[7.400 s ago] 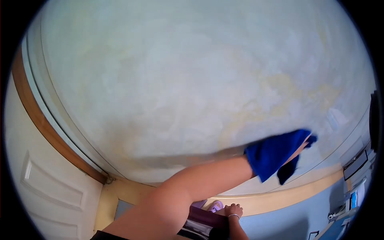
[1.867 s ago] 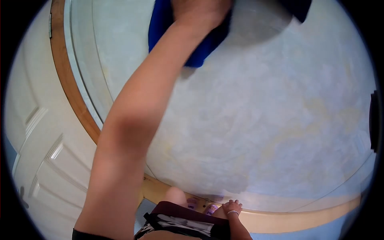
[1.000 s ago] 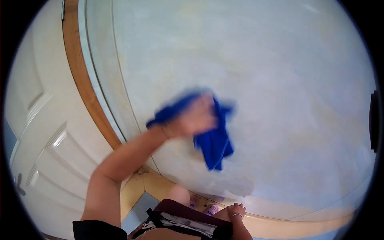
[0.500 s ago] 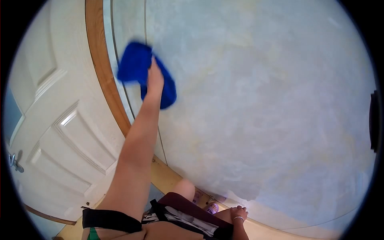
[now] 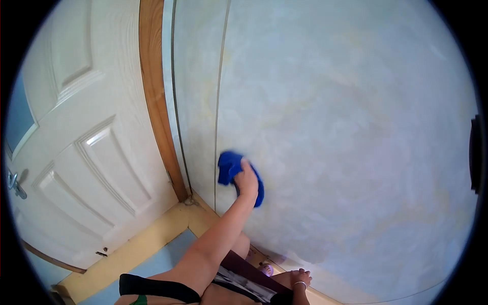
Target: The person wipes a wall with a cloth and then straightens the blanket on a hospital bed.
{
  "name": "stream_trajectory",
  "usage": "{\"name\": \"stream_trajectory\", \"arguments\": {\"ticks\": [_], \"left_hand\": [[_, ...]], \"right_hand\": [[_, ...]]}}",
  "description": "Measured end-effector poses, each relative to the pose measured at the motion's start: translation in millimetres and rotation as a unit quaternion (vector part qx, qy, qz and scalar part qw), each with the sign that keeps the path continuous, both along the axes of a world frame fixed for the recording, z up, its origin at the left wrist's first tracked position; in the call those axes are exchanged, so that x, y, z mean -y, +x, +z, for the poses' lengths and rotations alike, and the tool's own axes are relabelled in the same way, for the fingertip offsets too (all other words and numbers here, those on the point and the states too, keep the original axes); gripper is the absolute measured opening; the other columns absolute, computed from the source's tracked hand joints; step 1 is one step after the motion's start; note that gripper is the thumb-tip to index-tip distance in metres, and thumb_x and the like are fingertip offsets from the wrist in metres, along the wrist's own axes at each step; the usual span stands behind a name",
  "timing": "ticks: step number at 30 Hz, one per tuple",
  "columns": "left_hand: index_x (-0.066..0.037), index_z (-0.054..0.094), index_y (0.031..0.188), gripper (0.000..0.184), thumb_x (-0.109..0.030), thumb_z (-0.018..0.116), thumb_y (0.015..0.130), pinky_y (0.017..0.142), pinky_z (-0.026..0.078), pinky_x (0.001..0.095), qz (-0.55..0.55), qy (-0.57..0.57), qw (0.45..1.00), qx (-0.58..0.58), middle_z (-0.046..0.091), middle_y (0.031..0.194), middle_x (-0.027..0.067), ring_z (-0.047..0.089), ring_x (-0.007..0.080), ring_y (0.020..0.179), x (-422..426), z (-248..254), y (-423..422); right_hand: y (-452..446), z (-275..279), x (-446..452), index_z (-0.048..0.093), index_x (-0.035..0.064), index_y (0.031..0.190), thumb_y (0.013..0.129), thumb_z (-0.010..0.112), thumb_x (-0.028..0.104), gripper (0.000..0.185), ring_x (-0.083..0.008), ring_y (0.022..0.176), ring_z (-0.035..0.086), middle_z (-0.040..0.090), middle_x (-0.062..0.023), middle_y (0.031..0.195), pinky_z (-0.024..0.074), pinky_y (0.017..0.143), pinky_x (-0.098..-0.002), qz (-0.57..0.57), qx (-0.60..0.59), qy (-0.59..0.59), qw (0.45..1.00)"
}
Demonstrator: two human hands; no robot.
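A blue cloth (image 5: 230, 168) lies bunched against the pale, mottled wall, low and left of the view's centre. My left hand (image 5: 246, 179) is closed on it, with cloth showing on both sides of the hand. The fingers are partly hidden by the hand and cloth. On the right, my right hand (image 5: 302, 277), with a bracelet at the wrist, rests on my knee, its fingers laid over it and nothing visible in them.
A white panelled door (image 5: 107, 168) with a metal handle (image 5: 17, 186) stands at the left, beside a brown wooden frame (image 5: 155, 91). Below are a cream floor border (image 5: 173, 223), blue floor (image 5: 168, 254) and a purple shoe (image 5: 266, 268). A dark object (image 5: 476, 154) is at the right edge.
My left hand has carried the cloth from high on the wall down and over its left part, now lower than half a second ago. The view has turned left. My right hand stays on my knee.
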State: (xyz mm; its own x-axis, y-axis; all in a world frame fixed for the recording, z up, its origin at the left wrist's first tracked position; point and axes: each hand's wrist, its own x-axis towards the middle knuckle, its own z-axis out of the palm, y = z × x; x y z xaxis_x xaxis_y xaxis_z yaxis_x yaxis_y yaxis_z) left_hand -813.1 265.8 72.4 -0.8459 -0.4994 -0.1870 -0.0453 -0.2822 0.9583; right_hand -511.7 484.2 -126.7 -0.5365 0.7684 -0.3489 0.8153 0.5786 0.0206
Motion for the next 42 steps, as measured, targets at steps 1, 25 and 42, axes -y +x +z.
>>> {"name": "stream_trajectory", "arguments": {"ticks": [1, 25, 42], "left_hand": [[0.011, 0.056, 0.098, 0.058, -0.044, 0.042, 0.088, 0.084, 0.04, 0.0385, -0.02, -0.068, 0.997, -0.038, 0.058, 0.102, 0.0276, 0.054, 0.0348, 0.099, 0.8, 28.1, 8.7], [-0.014, 0.055, 0.111, 0.038, -0.021, 0.057, 0.074, 0.086, 0.031, 0.0564, -0.128, -0.587, 0.561, -0.57, 0.047, 0.122, 0.0111, 0.04, 0.0352, 0.116, -19.6, 42.9, 51.2], [-0.014, 0.059, 0.11, 0.029, -0.023, 0.047, 0.085, 0.095, 0.037, 0.0351, -0.202, -0.491, 0.364, -0.766, 0.042, 0.133, 0.0077, 0.034, 0.0176, 0.127, -145.2, -15.6, 117.3]], "right_hand": [[3.8, -8.6, -4.0, 0.058, 0.0192, 0.11, 0.072, 0.055, 0.046, 0.047, -0.0342, 0.105, 0.049, 0.047, -0.0106, 0.119, 0.0455, 0.085, -0.0412, 0.01, -0.01, 0.011, 1.0], [6.5, -18.5, -25.6, 0.059, 0.0195, 0.11, 0.074, 0.053, 0.052, 0.048, -0.0336, 0.103, 0.05, 0.05, -0.0119, 0.116, 0.0449, 0.085, -0.041, 0.035, -0.004, -0.008, 0.999], [11.9, -18.3, -21.7, 0.058, 0.022, 0.108, 0.074, 0.054, 0.05, 0.044, -0.0325, 0.102, 0.05, 0.05, -0.0085, 0.117, 0.0453, 0.084, -0.04, 0.022, -0.003, -0.007, 1.0]]}}
